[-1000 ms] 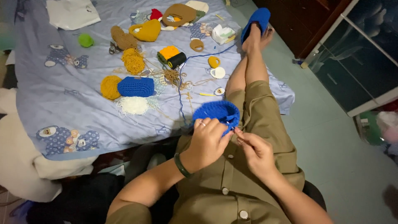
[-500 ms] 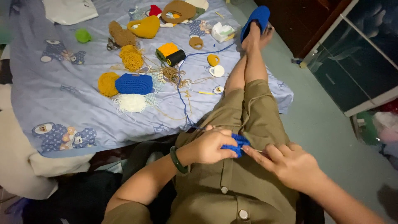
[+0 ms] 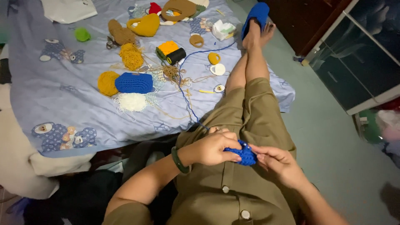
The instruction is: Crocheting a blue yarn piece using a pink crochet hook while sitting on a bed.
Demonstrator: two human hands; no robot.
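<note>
The blue crochet piece [image 3: 243, 154] sits bunched in my lap, pinched from both sides: my left hand [image 3: 212, 148] curls over its left edge, my right hand [image 3: 278, 161] nips its right edge with thumb and forefinger. Blue yarn [image 3: 186, 93] runs from it up across the sheet [image 3: 62, 96] toward the black spool [image 3: 176, 55] and yellow spool [image 3: 168, 47]. Beside those lie a flat blue piece [image 3: 134, 83], a white tuft [image 3: 132, 101] and a yellow ball [image 3: 107, 83]. Half a second ago my right hand lay lower and farther right; it has come in closer. The sheet's edge ends left of my knee; green floor [image 3: 329, 146] lies open on my right, up to the glass cabinet [image 3: 358, 54]
</note>
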